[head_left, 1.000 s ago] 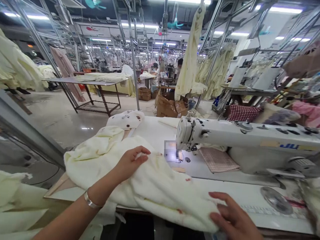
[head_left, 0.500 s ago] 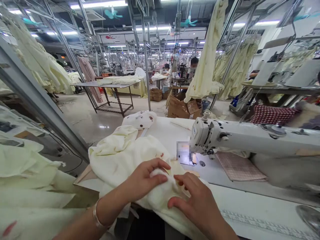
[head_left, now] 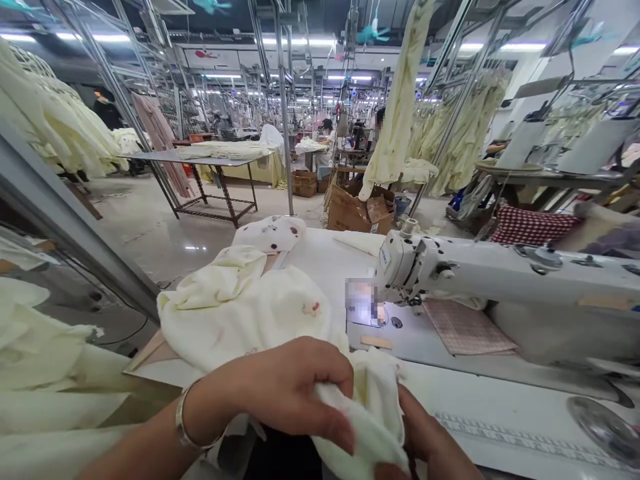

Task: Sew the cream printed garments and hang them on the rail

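A pale yellow, fleecy piece of garment fabric (head_left: pixel 295 303) with a small red motif lies bunched on the sewing table's left part and hangs over its front edge. My left hand (head_left: pixel 305 387), a bangle on its wrist, is closed on a fold of this fabric, thumb below and fingers above. Lower right, my right hand (head_left: pixel 425 427) grips the fabric's edge from its right side; the cloth hides part of its fingers. The sewing machine (head_left: pixel 405 267) stands beyond my hands to the right, its needle area lit and partly blurred out.
A spotted white cloth (head_left: pixel 270 235) lies at the table's back. Pink checked fabric (head_left: pixel 467 327) rests under the machine arm. Pale garments (head_left: pixel 45 380) are piled at the left, beside a slanting metal post (head_left: pixel 75 220). Beyond stand a cardboard box (head_left: pixel 353 210) and a grey table (head_left: pixel 190 159).
Both hands have come lower and nearer to me, drawing the fabric's edge along. My right hand has moved to the cloth's right side. The view has shifted slightly.
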`<state>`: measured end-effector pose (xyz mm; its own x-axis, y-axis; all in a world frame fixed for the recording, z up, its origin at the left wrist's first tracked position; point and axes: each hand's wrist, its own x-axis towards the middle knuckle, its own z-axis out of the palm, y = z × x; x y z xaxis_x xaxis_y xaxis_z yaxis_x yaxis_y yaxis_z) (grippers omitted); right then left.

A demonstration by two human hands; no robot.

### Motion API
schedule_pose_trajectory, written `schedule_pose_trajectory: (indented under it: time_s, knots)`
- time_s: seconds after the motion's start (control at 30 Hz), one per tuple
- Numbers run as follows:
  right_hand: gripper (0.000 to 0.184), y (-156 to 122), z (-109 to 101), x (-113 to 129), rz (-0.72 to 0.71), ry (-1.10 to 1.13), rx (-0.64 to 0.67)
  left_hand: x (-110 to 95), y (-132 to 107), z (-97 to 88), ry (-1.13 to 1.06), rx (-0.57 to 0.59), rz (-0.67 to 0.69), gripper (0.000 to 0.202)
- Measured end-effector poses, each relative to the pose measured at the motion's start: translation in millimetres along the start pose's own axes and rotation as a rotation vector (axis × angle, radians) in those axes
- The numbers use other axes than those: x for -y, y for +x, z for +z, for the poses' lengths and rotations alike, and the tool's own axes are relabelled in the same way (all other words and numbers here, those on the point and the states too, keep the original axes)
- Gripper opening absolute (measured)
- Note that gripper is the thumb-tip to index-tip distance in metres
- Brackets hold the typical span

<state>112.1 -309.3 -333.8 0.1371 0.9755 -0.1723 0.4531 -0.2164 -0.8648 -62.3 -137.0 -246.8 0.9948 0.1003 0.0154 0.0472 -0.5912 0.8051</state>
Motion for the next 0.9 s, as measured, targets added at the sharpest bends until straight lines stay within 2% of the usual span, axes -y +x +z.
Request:
schedule_pose_trajectory:
  time_s: [0.03,0.1,0.2,0.3,0.4,0.53,0.6,0.67,0.7,0.73,0.8,0.9]
  knots:
    - [0.072,0.0,-0.4,3.8,-0.003,0.087,0.052,-2.8,-0.2,-0.7,-0.043,0.009,0.012,0.018]
    - [0.077,1.3,-2.0,14.5,-0.038,0.215,0.148,-9.0,-0.2,-1.6,-0.034,-0.025,0.035,0.011]
    - [0.074,4.9,-3.7,27.7,-0.066,0.269,0.197,-15.4,3.8,2.1,0.143,-0.128,0.047,0.007]
    - [0.074,7.7,-3.1,30.5,-0.088,0.230,0.190,-14.7,13.6,11.1,0.372,-0.280,0.078,0.015]
    - [0.068,8.1,-3.6,31.2,-0.117,0.114,0.105,-11.3,23.9,17.4,0.516,-0.425,0.152,0.019]
    - [0.053,7.0,-11.5,42.0,-0.202,-0.120,0.019,-10.6,28.5,16.6,0.551,-0.451,0.181,0.015]
    - [0.034,8.3,-18.6,51.8,-0.316,-0.204,-0.074,-9.9,26.8,15.9,0.524,-0.459,0.191,0.015]
    - [0.012,12.9,-26.2,63.8,-0.475,-0.253,-0.214,-8.4,23.2,14.8,0.487,-0.514,0.246,0.013]
    - [0.008,16.6,-29.3,70.4,-0.559,-0.254,-0.269,-8.3,20.5,13.1,0.499,-0.558,0.299,0.012]
    - [0.013,20.9,-31.5,77.5,-0.634,-0.234,-0.284,-9.1,16.8,9.8,0.550,-0.603,0.361,0.011]
    - [0.024,30.3,-31.5,92.1,-0.743,-0.115,-0.174,-15.5,5.8,-1.6,0.770,-0.668,0.437,0.009]
    - [0.028,39.0,-18.8,110.3,-0.754,0.052,0.123,-39.0,-21.3,-28.0,1.153,-0.715,0.399,0.012]
